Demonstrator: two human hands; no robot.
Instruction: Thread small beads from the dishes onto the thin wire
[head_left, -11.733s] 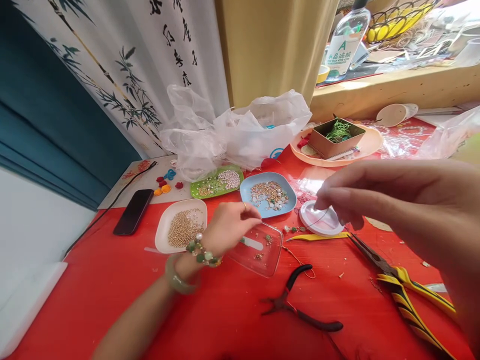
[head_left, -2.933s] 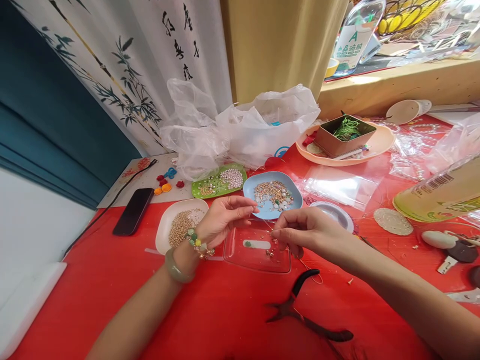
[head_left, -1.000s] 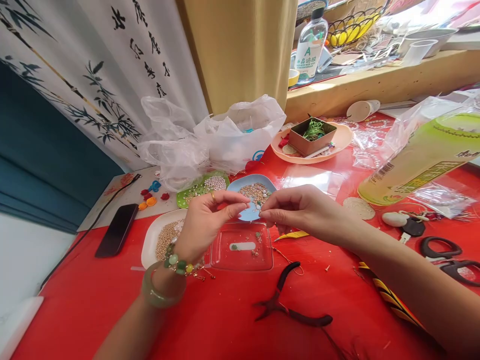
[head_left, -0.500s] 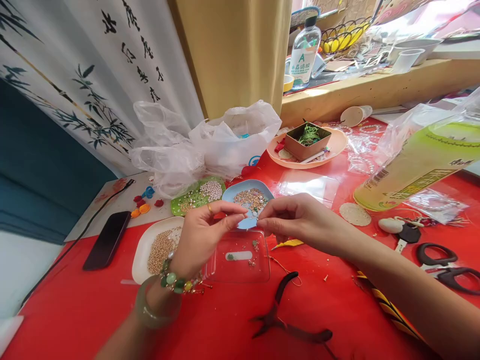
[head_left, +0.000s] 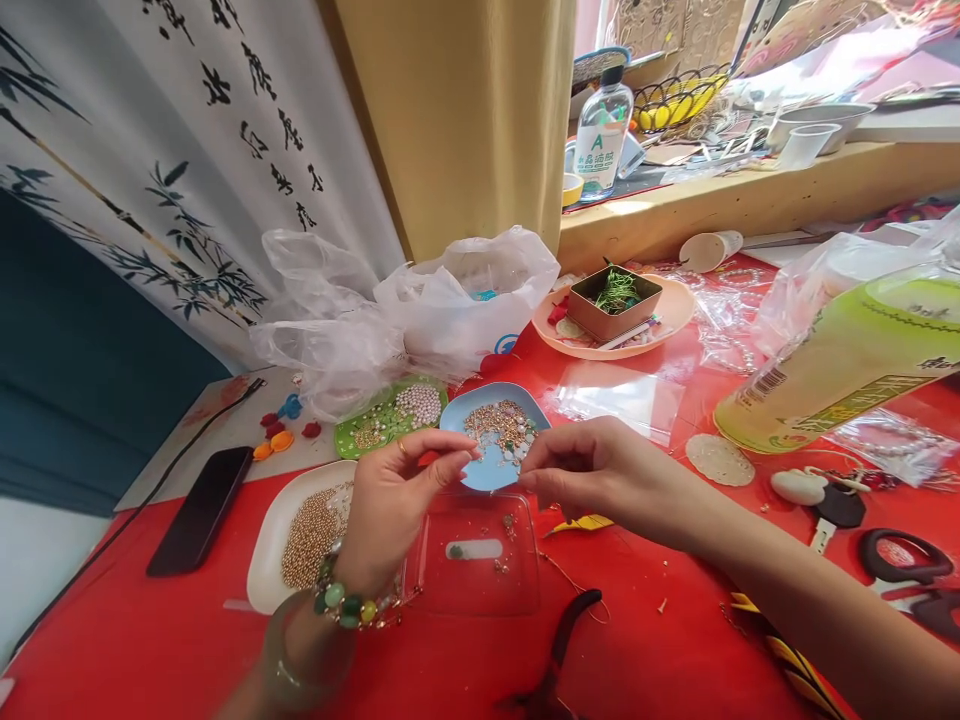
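My left hand [head_left: 409, 490] is raised above the front of the table, thumb and forefinger pinched; whatever sits between the tips is too small to name. Facing it, my right hand [head_left: 581, 470] is also closed in a pinch, its other fingers curled, and its held thing cannot be made out. A small gap separates the two hands. Just behind them lies a blue dish [head_left: 495, 398] with gold, white and green beads. Below is a clear plastic tray [head_left: 480, 590] with a few small beads and a white strip. A cream dish of gold beads [head_left: 311, 535] stands beside my left wrist.
Black-handled pliers [head_left: 559, 640] lie in front, scissors [head_left: 904, 560] and a key [head_left: 832, 510] at right. A large yellow-green bottle [head_left: 832, 360] lies tilted at right. A phone [head_left: 201, 510] is at left. Behind are a green bead dish [head_left: 390, 415], plastic bags [head_left: 465, 300] and a square tin [head_left: 615, 310].
The view has tilted up a little, so the table things sit lower. My hands have drawn slightly apart, both still pinched.
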